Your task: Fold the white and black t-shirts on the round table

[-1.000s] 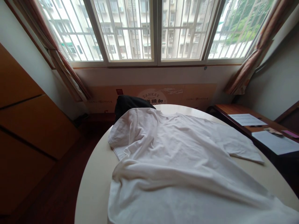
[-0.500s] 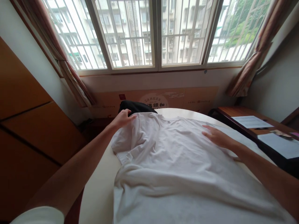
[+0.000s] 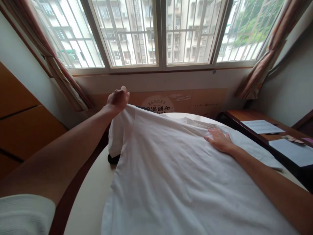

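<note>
A white T-shirt (image 3: 171, 176) lies spread over a round cream table (image 3: 85, 205). My left hand (image 3: 118, 100) is shut on the shirt's shoulder edge at the far left, lifting that part off the table. My right hand (image 3: 218, 140) rests flat on the cloth near the far right side, its fingers holding nothing. A black piece of fabric (image 3: 112, 159) shows just beyond the shirt's left side, and most of it is hidden under the raised cloth.
A wooden desk (image 3: 254, 119) with papers (image 3: 262, 126) stands to the right of the table. Tall wooden panels (image 3: 14, 137) line the left wall. Behind the table are a printed wall board (image 3: 207, 101) and a barred window with curtains.
Both hands have entered view since the oldest frame. My left hand has taken hold of the shirt and raised its shoulder, pulling the cloth toward the far left. The large fold has flattened.
</note>
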Available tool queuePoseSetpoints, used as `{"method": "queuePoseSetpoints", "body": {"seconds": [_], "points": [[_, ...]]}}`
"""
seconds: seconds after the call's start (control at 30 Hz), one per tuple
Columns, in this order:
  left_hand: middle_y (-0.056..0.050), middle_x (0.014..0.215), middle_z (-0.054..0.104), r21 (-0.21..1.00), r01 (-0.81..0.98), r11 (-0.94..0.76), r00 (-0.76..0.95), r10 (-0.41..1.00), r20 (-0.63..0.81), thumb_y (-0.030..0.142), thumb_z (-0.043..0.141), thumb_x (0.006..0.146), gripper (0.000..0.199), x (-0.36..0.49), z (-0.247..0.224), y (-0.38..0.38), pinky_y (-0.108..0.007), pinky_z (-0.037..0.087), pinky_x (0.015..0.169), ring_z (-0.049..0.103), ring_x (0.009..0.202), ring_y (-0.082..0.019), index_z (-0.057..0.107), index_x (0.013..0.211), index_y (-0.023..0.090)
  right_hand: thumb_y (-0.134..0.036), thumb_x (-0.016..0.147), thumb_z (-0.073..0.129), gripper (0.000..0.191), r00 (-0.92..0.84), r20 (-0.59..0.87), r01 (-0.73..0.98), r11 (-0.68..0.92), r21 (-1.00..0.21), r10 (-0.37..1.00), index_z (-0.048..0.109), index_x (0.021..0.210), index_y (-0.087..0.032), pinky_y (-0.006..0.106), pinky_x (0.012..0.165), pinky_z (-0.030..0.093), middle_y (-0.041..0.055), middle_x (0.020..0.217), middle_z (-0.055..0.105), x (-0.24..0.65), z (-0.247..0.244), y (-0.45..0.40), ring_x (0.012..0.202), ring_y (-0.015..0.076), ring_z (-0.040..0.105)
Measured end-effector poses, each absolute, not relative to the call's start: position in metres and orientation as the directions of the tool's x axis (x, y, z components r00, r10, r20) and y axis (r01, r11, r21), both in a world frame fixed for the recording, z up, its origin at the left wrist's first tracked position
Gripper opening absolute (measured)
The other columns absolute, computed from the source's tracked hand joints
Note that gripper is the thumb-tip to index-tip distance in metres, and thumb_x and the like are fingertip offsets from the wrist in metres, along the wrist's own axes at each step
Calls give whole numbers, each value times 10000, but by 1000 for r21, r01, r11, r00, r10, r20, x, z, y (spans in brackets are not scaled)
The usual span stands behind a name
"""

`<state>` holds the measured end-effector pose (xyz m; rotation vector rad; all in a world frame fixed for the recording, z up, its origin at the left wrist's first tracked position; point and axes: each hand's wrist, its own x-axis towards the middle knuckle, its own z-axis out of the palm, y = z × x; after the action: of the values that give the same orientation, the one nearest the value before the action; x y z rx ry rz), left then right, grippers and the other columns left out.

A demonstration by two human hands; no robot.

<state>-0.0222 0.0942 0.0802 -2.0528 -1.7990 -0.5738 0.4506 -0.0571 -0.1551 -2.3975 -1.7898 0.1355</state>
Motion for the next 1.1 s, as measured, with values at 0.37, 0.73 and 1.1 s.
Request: {"method": "queuePoseSetpoints", "body": {"seconds": [0.37, 0.73, 1.1], "points": [[-150, 1373, 702, -140, 787, -601, 613, 787, 68, 293, 427, 1052, 382, 118, -23, 57, -414, 427, 1124, 628, 1289, -295, 701, 1280, 155, -483, 1065, 341, 638, 268, 12, 945, -260, -198, 963, 394, 1637, -204, 651, 1286, 178, 129, 1740, 338, 406, -127, -6, 1613, 331, 250], [-241, 1761, 167, -56, 916, -398, 388, 911, -137, 643, 251, 1051, 923, 150, -96, 92, -426, 118, 1336, 144, 1655, -327, 219, 1673, -38, -563, 1074, 261, 696, 243, -50, 945, -248, -213, 969, 275, 1698, -253, 692, 1282, 88, 89, 1801, 150, 391, -137, 21, 1653, 317, 120], [-172, 1573, 569, 86, 751, -654, 647, 756, 99, 299, 352, 1070, 487, 176, -110, 73, -416, 333, 1255, 512, 1472, -273, 591, 1449, 110, -620, 1064, 248, 740, 245, -19, 945, -243, -219, 969, 261, 1703, -246, 694, 1277, 69, 96, 1798, 161, 398, -145, 30, 1649, 323, 133]]}}
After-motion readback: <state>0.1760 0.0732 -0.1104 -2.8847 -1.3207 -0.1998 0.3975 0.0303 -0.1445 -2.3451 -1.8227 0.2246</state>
